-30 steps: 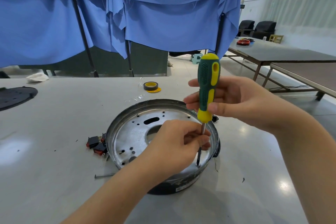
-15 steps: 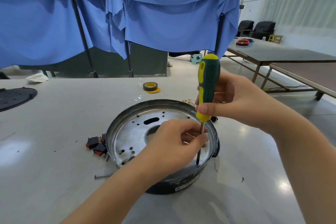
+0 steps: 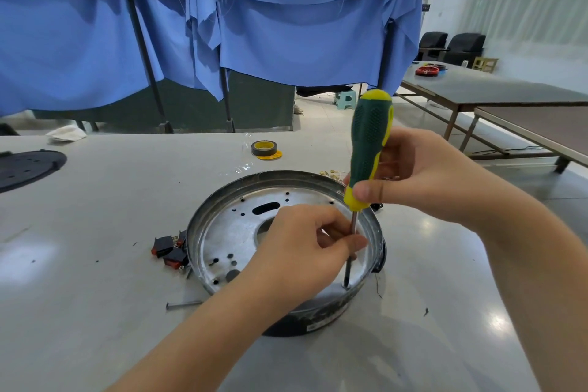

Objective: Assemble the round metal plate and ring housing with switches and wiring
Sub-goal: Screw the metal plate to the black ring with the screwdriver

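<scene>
The round metal plate (image 3: 235, 232) with several holes lies inside the dark ring housing (image 3: 318, 318) on the grey table. A green and yellow screwdriver (image 3: 369, 143) stands upright, its tip down at the plate's near right rim. My right hand (image 3: 423, 178) grips the handle. My left hand (image 3: 302, 251) reaches over the plate and pinches the thin shaft between thumb and fingers. Black and red switches (image 3: 168, 248) lie on the table just left of the housing. A long screw (image 3: 183, 305) rests in front of them.
A roll of black and yellow tape (image 3: 264, 149) sits behind the housing. A black round disc (image 3: 25, 165) lies at the far left edge, a white cloth (image 3: 66, 133) behind it. Blue curtains hang at the back; other tables stand to the right.
My right hand has turned on the screwdriver handle, fingers shifting around it. The left hand stays on the shaft and the tip stays in the same spot.
</scene>
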Motion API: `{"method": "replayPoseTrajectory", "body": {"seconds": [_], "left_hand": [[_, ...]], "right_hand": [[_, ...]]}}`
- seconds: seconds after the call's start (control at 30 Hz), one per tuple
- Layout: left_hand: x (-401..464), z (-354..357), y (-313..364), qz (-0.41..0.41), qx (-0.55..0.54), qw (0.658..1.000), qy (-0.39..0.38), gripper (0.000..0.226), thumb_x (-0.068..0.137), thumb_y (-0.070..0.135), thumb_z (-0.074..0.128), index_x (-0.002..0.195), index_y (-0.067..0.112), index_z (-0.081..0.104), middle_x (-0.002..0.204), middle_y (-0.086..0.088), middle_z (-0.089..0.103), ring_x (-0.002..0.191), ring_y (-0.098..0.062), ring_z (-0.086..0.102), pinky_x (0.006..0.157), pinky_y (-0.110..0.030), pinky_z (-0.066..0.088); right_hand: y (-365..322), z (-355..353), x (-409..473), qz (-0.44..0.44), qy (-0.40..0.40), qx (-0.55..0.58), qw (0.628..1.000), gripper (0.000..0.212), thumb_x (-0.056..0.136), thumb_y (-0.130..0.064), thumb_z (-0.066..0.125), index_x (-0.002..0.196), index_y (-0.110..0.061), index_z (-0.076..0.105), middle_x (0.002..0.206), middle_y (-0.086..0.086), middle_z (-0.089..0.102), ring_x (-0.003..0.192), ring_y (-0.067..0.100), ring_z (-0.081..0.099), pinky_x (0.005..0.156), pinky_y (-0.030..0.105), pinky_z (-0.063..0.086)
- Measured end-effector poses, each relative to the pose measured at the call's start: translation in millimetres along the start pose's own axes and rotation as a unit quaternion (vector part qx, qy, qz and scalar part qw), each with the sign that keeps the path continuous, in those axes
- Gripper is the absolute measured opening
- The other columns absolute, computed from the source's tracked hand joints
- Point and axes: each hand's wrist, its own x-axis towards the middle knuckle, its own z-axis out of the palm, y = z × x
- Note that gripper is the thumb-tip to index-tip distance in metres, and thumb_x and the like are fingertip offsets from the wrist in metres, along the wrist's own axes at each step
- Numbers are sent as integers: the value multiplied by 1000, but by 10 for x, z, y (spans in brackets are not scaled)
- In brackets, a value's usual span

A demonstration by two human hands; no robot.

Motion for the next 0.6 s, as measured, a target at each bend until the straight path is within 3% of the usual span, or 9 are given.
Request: {"method": "replayPoseTrajectory", "body": {"seconds": [0.13, 0.27, 0.4, 0.5, 0.6], "left_hand": [[0, -4, -20, 4, 5, 1000, -8, 16, 84, 18, 72, 72, 29, 68, 71, 12, 72, 65, -5, 70, 66, -19, 55], [32, -56, 2, 5, 24, 999, -30, 11, 86, 27, 70, 78, 34, 68, 77, 15, 72, 71, -4, 69, 76, -30, 57], [65, -271, 65, 11, 47, 996, -74, 5, 86, 42, 66, 90, 41, 69, 89, 25, 71, 83, 7, 66, 80, -19, 54], [134, -528, -8, -2, 134, 991, -19, 19, 86, 47, 62, 104, 42, 67, 101, 28, 67, 98, 11, 59, 88, -16, 46], [209, -740, -182, -28, 250, 966, 54, 33, 88, 37, 63, 120, 29, 62, 116, 16, 58, 105, -1, 53, 90, -18, 37]], "right_hand": [[17, 19, 19, -4, 26, -24, 999, 59, 53, -27, 81, 100, 2, 60, 89, 15, 70, 84, 34, 67, 78, 39, 57], [74, 23, 40, 17, 42, 10, 999, 54, 59, -26, 79, 107, -5, 62, 90, 8, 73, 79, 21, 73, 74, 28, 59], [99, -47, 74, 24, 140, 82, 986, 42, 70, -26, 72, 108, -10, 64, 92, 7, 74, 82, 18, 73, 68, 22, 56], [149, -222, 79, 72, 207, 108, 970, 47, 66, -38, 70, 106, -14, 66, 86, -1, 75, 78, 14, 73, 63, 22, 57], [323, -354, 65, 192, 180, 27, 964, 43, 64, -43, 73, 98, -17, 68, 79, 0, 75, 67, 10, 72, 57, 19, 55]]}}
